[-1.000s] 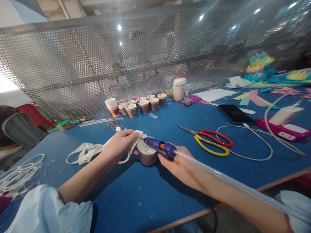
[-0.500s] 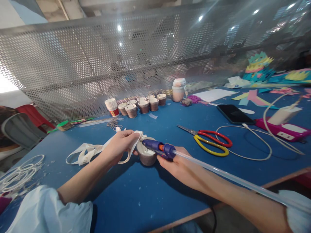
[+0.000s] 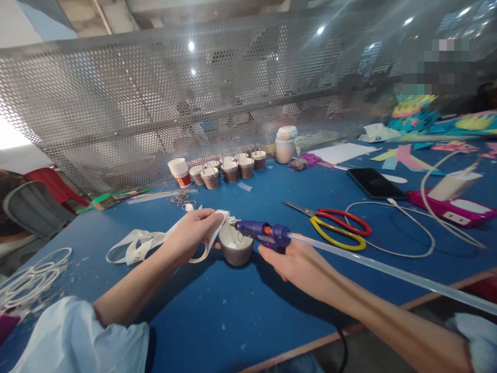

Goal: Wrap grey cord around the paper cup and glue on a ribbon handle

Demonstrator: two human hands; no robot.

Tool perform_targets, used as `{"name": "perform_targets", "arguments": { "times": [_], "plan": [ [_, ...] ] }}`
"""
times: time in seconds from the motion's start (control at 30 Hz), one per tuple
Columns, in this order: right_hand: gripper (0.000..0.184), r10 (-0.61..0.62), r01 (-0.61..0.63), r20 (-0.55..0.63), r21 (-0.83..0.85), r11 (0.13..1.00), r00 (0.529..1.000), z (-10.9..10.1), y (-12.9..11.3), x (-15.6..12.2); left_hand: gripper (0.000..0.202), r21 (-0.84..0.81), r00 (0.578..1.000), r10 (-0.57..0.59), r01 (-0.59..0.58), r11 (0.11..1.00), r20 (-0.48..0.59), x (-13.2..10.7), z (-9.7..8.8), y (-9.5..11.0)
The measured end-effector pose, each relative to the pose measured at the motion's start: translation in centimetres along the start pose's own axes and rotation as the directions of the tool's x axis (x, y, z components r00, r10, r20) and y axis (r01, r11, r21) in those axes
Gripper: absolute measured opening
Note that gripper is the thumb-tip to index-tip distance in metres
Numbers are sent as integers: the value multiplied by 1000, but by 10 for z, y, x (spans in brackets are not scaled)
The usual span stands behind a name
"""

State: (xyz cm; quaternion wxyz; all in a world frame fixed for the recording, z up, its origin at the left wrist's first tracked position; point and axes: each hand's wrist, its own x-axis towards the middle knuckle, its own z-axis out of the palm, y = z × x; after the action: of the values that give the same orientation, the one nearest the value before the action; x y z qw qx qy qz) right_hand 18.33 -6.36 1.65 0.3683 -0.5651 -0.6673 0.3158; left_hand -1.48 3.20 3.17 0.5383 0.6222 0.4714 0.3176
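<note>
My left hand (image 3: 194, 230) pinches a white ribbon strip (image 3: 151, 239) against the rim of a small brown-wrapped paper cup (image 3: 235, 247) standing on the blue table (image 3: 217, 311). The ribbon trails off to the left in loose loops. My right hand (image 3: 295, 261) grips a blue glue gun (image 3: 264, 232) with an orange collar. Its nozzle points left at the cup's rim, close to my left fingers. A long clear glue stick (image 3: 388, 272) sticks out of the gun's back toward the lower right.
A row of similar cups (image 3: 229, 168) and a stack of white cups (image 3: 179, 170) stand by the perforated metal screen. Red-and-yellow scissors (image 3: 336, 225), a black phone (image 3: 376, 182), white cables, a pink device (image 3: 454, 207) and coloured paper lie to the right. White rings (image 3: 31, 274) sit far left.
The glue gun has drawn back to the right, off the cup's top, so its nozzle now meets the rim. My left hand and the ribbon have stayed put.
</note>
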Motion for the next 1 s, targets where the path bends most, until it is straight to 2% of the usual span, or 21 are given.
{"name": "perform_targets", "arguments": {
  "times": [0.23, 0.57, 0.77, 0.93, 1.0],
  "plan": [
    [31, -10, 8, 44, 41, 999, 999, 3, 1, 4, 29, 12, 1000, -9, 9, 1000, -7, -1, 1, 1],
    [30, 92, -100, 164, 40, 994, 982, 2, -5, 1, 27, -2, 1000, -7, 7, 1000, -7, -3, 2, 4],
    [25, -21, 21, 1, 0, 1000, 1000, 1, 3, 0, 28, -21, 1000, 0, 0, 1000, 10, -1, 1, 1],
    [25, -68, 68, 4, -25, 997, 998, 6, 6, 0, 28, -9, 1000, -3, 3, 1000, 0, 0, 2, 1],
    [23, -78, 75, -44, -73, 995, 996, 8, 5, -1, 28, -9, 1000, -3, 3, 1000, -3, -1, 2, 1]
  ]
}}
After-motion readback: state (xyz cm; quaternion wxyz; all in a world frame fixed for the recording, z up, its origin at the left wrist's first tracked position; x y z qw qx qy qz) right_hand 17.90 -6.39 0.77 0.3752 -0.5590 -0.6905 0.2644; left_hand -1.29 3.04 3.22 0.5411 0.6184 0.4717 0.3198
